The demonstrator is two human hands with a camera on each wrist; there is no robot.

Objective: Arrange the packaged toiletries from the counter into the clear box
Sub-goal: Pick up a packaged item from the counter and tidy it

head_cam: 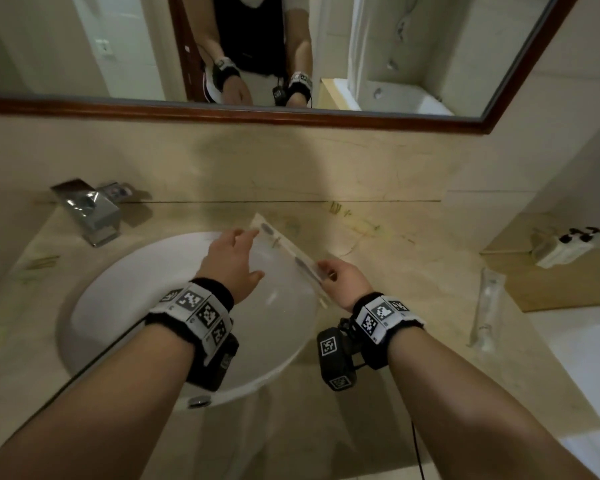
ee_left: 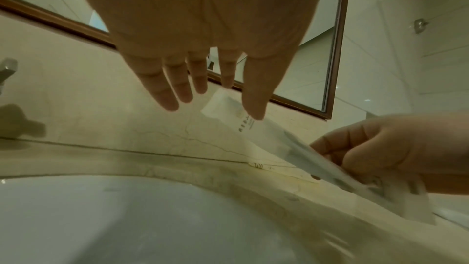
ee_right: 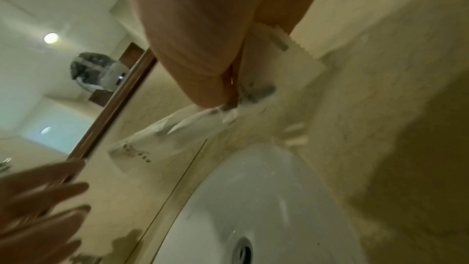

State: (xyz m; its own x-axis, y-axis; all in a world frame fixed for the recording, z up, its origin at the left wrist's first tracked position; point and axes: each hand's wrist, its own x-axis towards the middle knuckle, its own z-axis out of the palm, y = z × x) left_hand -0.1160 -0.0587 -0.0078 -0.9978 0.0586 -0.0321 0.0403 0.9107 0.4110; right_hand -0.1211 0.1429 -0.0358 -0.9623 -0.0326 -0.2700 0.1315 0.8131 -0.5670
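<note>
Right hand is pinching the near end of a long flat packet, with thumb on one side and curled fingers on the other. Left hand is reaching to the far end with fingers straight and spread, and it is holding nothing; whether a fingertip is touching the packet, I cannot tell. The packet is hanging in the air over the right rim of the sink, just beside the counter. Its long axis is running from the near right to the far left, and the far end is pointing toward the mirror. To do this step well, I think the left hand should be taking the far end, so the thin packet is not bending. No clear box is plainly showing. Another packet is lying on the counter at the right.
</note>
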